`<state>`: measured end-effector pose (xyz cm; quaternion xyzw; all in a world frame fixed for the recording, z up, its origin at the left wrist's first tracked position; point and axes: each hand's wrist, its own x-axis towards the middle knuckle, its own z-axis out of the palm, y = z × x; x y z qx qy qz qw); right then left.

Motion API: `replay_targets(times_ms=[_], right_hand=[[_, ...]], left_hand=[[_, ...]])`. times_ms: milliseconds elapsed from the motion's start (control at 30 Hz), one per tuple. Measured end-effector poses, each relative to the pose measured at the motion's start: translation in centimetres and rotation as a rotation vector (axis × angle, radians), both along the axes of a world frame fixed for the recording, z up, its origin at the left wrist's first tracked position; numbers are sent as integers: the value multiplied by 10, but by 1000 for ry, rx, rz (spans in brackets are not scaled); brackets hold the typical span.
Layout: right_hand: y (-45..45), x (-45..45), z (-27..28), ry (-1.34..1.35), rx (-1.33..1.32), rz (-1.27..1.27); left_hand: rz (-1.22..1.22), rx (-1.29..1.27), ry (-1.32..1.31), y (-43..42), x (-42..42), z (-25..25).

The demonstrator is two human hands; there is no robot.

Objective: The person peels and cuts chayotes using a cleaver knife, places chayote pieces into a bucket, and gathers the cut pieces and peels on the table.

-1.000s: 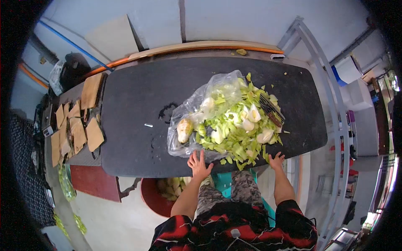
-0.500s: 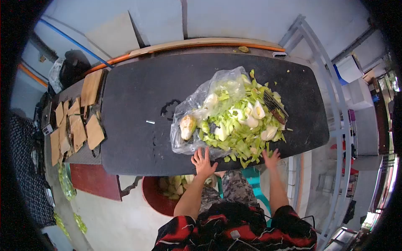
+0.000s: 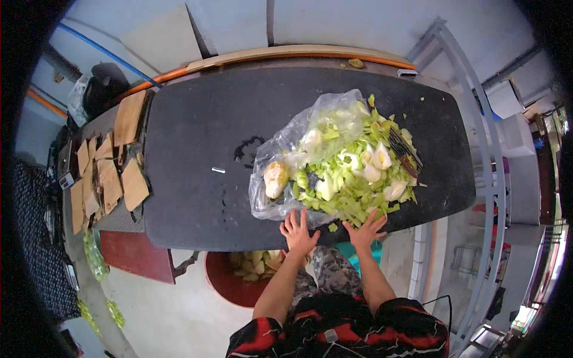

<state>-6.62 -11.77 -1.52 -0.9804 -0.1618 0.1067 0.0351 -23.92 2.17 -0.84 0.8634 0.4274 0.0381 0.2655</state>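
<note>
Fingers spread, my left hand (image 3: 299, 234) rests at the table's front edge, touching or just beside the near edge of a clear plastic bag (image 3: 262, 203). My right hand (image 3: 365, 231), also spread, is at the near edge of a heap of green peelings (image 3: 352, 203). Several pale, peeled fruit pieces (image 3: 381, 156) lie among the peelings. On the bag's left part sits a yellowish-white, partly browned fruit (image 3: 275, 179). A knife-like tool with a dark, striped blade and brown handle (image 3: 409, 166) rests on the heap's right side.
The dark table (image 3: 191, 131) carries a small white stick-like object (image 3: 218, 170). Cardboard pieces (image 3: 110, 182) and a wooden board (image 3: 130, 119) lie to the left. Below the front edge stands a red tub (image 3: 218, 277) of pale pieces. A grey metal frame (image 3: 486, 179) rises at right.
My right hand has moved left along the front edge, to the near side of the peelings. My left hand has shifted slightly right. The view has shifted a little.
</note>
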Motion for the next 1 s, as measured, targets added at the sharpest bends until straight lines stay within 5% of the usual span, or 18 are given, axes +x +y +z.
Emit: replay_targets(times_ms=[400,500,700,767,1000], right_hand=[[39,53,-8,-143,131,95],[43,66,-16,-31,124,1],[44,94,-52,-165,208,28],[48,102,-55,-343,121,236],[58,106,-83,-366,184,125]], left_hand=[[-156,-81,-2,24,107,10],[-197,-100,6,28,140,4],[-190,-94,-50,32,174,-17],[-185,-25,-116,33,182,-31],[-213,-127,-139,44,195,-50]])
